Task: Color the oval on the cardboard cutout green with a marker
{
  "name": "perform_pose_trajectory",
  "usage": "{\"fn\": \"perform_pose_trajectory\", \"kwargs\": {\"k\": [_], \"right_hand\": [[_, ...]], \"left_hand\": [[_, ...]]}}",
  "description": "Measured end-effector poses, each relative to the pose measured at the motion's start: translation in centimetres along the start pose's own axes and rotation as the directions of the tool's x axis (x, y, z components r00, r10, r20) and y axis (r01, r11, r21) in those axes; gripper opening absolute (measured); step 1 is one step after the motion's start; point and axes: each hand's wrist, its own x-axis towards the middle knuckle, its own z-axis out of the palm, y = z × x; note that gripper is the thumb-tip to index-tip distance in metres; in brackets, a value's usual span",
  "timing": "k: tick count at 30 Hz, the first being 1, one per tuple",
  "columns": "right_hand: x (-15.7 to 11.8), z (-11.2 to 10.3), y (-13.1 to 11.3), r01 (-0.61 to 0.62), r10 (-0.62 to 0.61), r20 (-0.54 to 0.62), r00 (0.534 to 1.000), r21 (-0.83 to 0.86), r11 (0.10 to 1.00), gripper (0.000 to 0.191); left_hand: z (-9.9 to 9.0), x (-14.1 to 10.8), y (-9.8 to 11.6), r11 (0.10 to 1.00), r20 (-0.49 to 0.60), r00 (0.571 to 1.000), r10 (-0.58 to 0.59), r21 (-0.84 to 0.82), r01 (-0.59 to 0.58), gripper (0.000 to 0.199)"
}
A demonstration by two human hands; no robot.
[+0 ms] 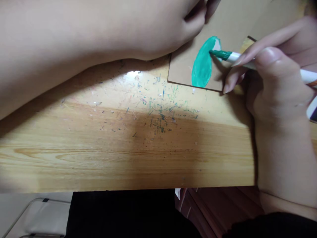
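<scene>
My right hand (274,62) is closed round a white marker with a green tip (223,55). The tip touches the edge of a green oval (203,66) on a brown board (182,71). A pale unfilled patch shows at the oval's upper right. My left hand (183,23) reaches in from the left and rests over the board's upper left part. Its fingers are mostly cut off by the top edge of the view, and whether they hold anything is hidden.
The wooden table (111,155) carries many small coloured marks and specks. Its front edge runs across the lower view. Below are a metal-framed chair (47,216) and dark red furniture (218,208). A white object (313,109) lies at the right edge.
</scene>
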Motion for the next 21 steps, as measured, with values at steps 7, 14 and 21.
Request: {"fn": "perform_pose_trajectory", "kwargs": {"k": [7,14,21], "right_hand": [[0.0,-0.1,0.0,0.016,-0.016,0.035,0.999,0.002,1.0,0.01],[-0.2,0.1,-0.5,-0.008,0.007,0.016,1.0,0.011,1.0,0.01],[-0.2,-0.1,-0.4,-0.017,0.01,0.076,0.997,0.092,0.996,0.01]], "left_hand": [[-0.1,0.2,-0.3,0.997,-0.01,0.998,0.07,-0.039,-0.07,0.062],[0.8,0.8,-1.7,0.977,-0.123,0.974,0.19,-0.073,-0.2,0.046],[0.1,1.3,-0.8,0.987,-0.111,0.981,0.159,0.029,-0.157,0.047]]}}
